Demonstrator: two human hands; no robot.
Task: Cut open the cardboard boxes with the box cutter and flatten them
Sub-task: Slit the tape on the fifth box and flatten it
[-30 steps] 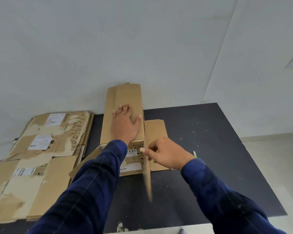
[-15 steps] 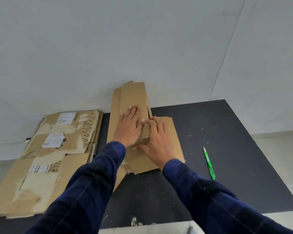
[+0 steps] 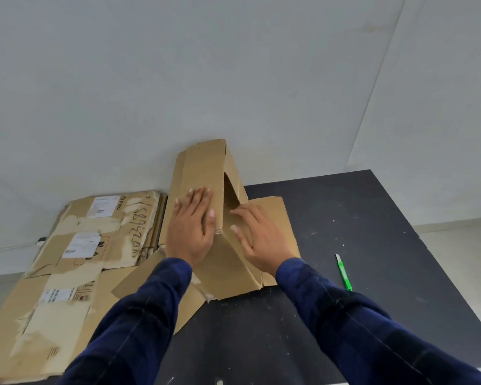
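- Pale grey wall (image 3: 233, 65) fills the upper half of the view, and a dark, speckled bench (image 3: 358, 218) stands against it, with a strip of light floor (image 3: 461, 245) at the right
- At the middle of the bench, against the wall, lies the cardboard box (image 3: 203, 168), only partly flattened: its far part is raised and shows a dark hollow on its right side, while its near panels lie spread on the bench
- Left hand (image 3: 190, 232) lies open, palm down with straight fingers, pressing on the raised top panel of the box
- Right hand (image 3: 261, 243) is open too, fingers spread, resting on the flat panel just right of the hollow; it grips nothing
- Both arms wear dark blue sleeves (image 3: 139, 329)
- Green box cutter (image 3: 344, 273) lies on the bare bench to the right of the box, apart from it and from both hands, with its blade end pointing away from the person
- At the left side of the bench lies a stack of flattened boxes (image 3: 67, 323), just beside the box being pressed; its top sheet bears white labels (image 3: 79, 244), torn patches and dark handwriting (image 3: 139, 223)
- Behind that stack a white cable (image 3: 11, 247) runs along the foot of the wall
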